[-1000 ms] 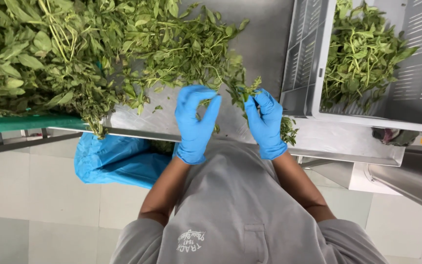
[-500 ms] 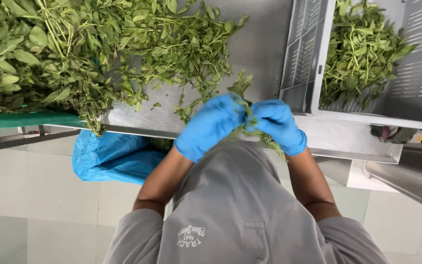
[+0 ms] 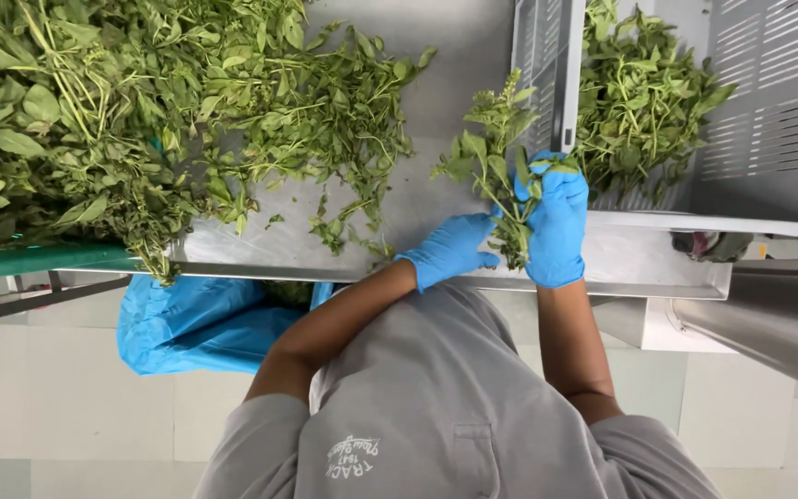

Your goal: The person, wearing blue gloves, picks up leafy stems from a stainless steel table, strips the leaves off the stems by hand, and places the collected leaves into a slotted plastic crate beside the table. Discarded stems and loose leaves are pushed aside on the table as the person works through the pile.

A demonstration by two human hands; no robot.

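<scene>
Just above the table edge, a leafy herb sprig is gripped in the closed right hand; its lower stem is pinched by the left hand. Leaves are probably best stripped gently, the grey crate lying just beyond the right hand.

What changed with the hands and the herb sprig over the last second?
The right hand has risen from the table edge and now grips an upright herb sprig beside the grey crate. The left hand has shifted right, fingertips at the sprig's lower stems; earlier both hands pinched small pieces low down. The big herb pile, steel table and blue bag stayed put.
</scene>
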